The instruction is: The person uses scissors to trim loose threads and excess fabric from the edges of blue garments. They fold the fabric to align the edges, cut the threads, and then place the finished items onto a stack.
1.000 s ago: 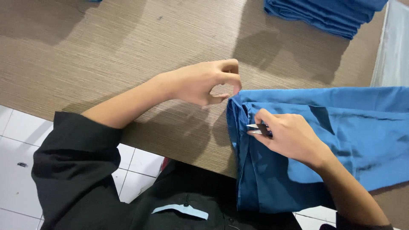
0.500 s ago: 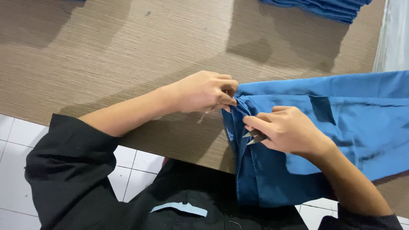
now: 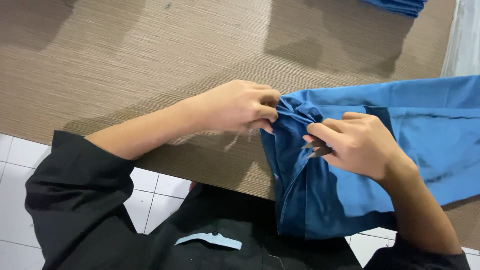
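A blue garment [image 3: 415, 150] lies over the front edge of a brown wood-grain table [image 3: 150, 60], part of it hanging down toward my lap. My left hand [image 3: 235, 106] pinches the bunched edge of the blue cloth at its left end. My right hand [image 3: 357, 145] rests on the garment and holds small metal thread snips [image 3: 316, 148], their two blades pointing left toward the pinched fold. A loose pale thread [image 3: 235, 141] hangs below my left hand. Both forearms come out of black sleeves.
A stack of folded blue cloth [image 3: 400, 7] sits at the table's far right. A pale surface [image 3: 465, 40] borders the table's right side. White floor tiles [image 3: 15, 165] show below the table's front edge.
My left hand has shifted its grip and gathered the cloth edge into a tighter bunch. My right hand with the snips has drawn closer to that fold. The view has tilted down slightly.
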